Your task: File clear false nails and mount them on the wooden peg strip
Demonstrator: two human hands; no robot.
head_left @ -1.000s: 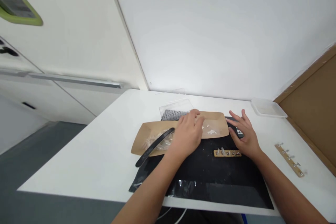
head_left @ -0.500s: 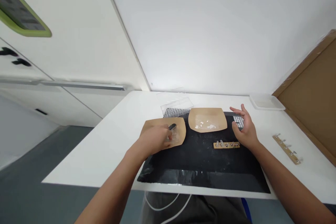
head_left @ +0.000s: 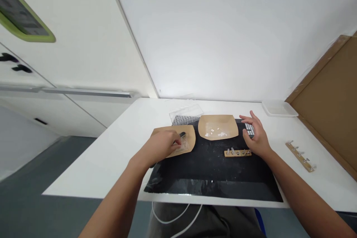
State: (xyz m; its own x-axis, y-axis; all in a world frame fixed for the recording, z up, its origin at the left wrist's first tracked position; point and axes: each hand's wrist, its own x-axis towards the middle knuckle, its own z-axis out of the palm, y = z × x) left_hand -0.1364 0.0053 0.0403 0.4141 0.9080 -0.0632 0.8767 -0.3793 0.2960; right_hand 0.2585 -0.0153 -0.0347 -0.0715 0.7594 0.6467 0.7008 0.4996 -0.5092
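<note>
My left hand [head_left: 165, 144] is over the left brown paper tray [head_left: 191, 131], palm down, its fingertips pinched together. Whatever lies between those fingers is too small or hidden to name. Transparent bits [head_left: 184, 144] lie in that tray beside the fingertips, and a small black-ended object [head_left: 182, 134] shows just past the knuckles. To the right, my right hand [head_left: 256, 137] hovers open with its fingers spread, holding nothing. Closest to it are a sheet of white dots [head_left: 249, 129] and a wooden strip [head_left: 237, 154] with several screws and clear pegs standing in it.
A second brown paper tray [head_left: 220, 122] holds small white pieces. Both trays and the strip rest on a black mat [head_left: 206, 173]. Another wooden strip [head_left: 300, 158] lies at right, below a transparent plastic tray [head_left: 279, 109]. A cardboard panel [head_left: 331, 81] stands at the right edge.
The view has shifted slightly. My left fingers have drawn closer together at the tray; my right hand stays open in about the same place.
</note>
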